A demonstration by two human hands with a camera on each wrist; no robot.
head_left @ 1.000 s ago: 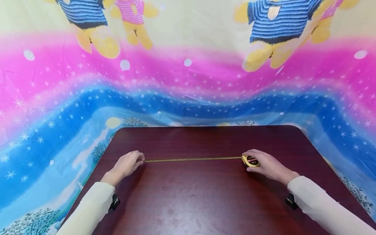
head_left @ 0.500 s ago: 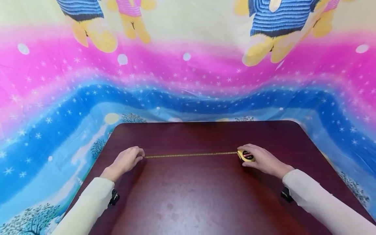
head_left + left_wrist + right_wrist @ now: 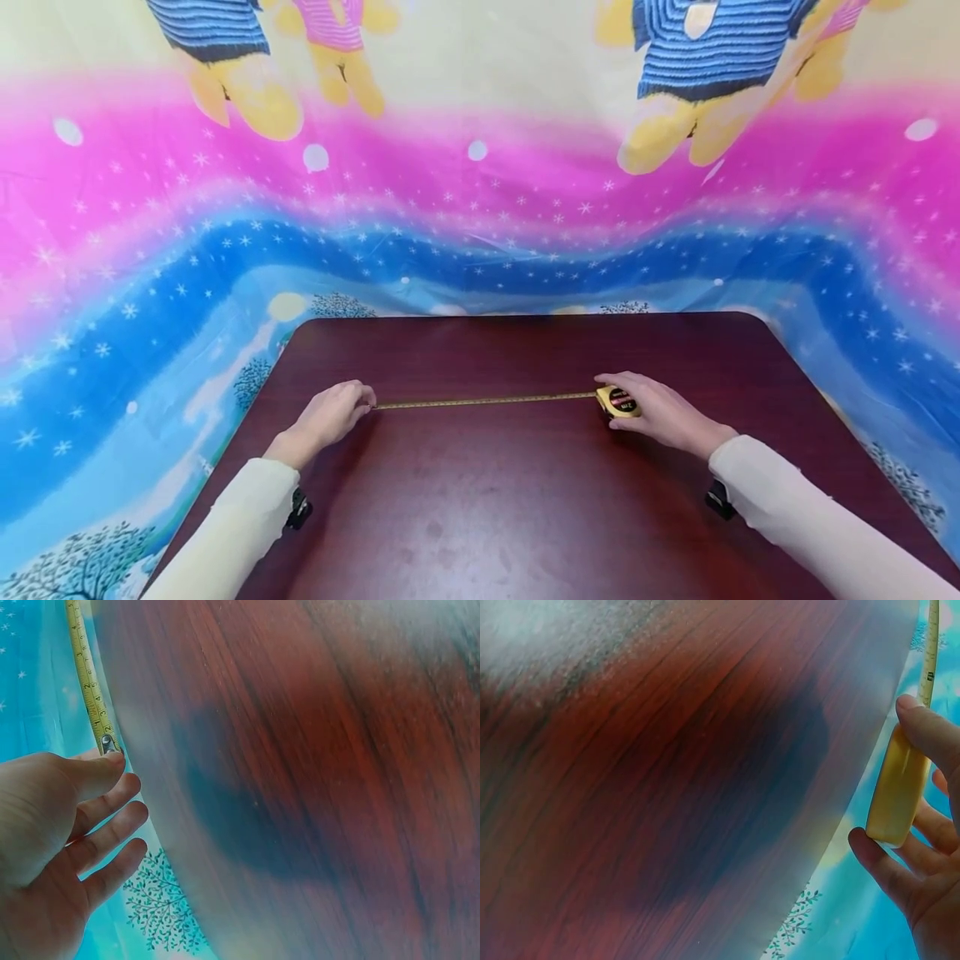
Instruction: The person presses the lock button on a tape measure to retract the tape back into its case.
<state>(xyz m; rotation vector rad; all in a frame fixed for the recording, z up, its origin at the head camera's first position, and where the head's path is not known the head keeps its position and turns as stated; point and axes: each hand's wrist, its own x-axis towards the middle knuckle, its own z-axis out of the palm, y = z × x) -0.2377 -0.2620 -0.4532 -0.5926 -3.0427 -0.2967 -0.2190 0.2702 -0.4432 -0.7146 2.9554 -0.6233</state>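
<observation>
Though dark, glossy table (image 3: pixel 480 492) before bright cloth (image 3: pixel 450 187)

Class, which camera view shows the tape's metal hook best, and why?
The left wrist view: the metal hook shows close up, held by the left hand. In the head view it is too small to make out; the right wrist view shows the case and nearby tape, not the hook.
</observation>
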